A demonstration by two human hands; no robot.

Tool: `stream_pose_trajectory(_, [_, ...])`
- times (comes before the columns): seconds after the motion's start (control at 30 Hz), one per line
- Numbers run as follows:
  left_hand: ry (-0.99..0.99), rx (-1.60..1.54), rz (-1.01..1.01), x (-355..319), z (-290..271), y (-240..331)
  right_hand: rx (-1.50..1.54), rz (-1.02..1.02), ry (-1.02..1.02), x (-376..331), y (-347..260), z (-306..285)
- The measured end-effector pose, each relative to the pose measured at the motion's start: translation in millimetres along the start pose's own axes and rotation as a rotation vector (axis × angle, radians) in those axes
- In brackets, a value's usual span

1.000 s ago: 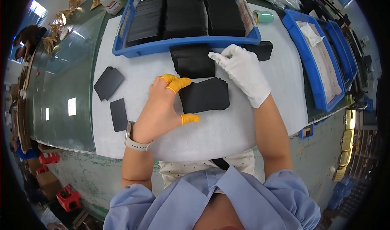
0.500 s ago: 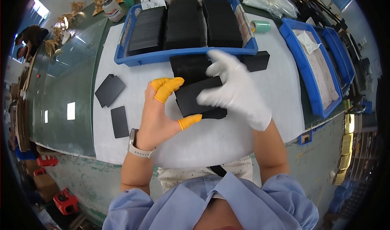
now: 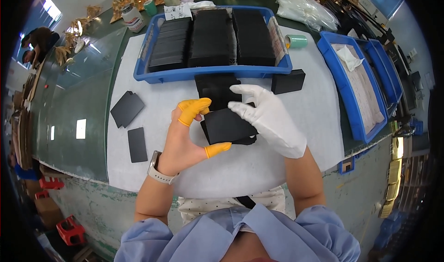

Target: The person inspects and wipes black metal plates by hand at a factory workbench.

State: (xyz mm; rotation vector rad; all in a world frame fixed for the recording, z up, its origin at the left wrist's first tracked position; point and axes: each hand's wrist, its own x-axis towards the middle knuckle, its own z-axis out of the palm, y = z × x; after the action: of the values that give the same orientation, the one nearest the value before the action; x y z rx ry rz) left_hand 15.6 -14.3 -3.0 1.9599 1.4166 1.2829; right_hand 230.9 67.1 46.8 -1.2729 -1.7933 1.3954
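Note:
My left hand, with yellow finger cots on thumb and fingertips, grips a thin black rectangular plate by its edges. Beneath that plate, more black pieces stick out. My right hand, in a white glove, is at the plate's right end; its thumb and a finger are apart near the top edge, and its other fingers are partly hidden. Just beyond my hands lies a dark stack of plates against the blue tray. Rows of black plates fill this tray.
On the left lie loose black plates and a single plate. A small stack sits right of centre, below a green roll. Another blue tray stands at the right. White sheeting covers the table.
My right hand has come down and its fingers have moved closer together near the plate's top edge. My left hand keeps its grip. The whole view has shifted slightly.

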Motion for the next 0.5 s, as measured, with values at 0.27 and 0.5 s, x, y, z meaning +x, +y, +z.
stream_pose_trajectory(0.27, [0.03, 0.004, 0.005, 2, -6, 0, 0.338, 0.064, 0.311, 8, -13, -16])
stream_pose_trajectory(0.5, [0.141, 0.014, -0.077, 3, -10, -5, -0.508, -0.815, 0.136, 0, -2, 3])
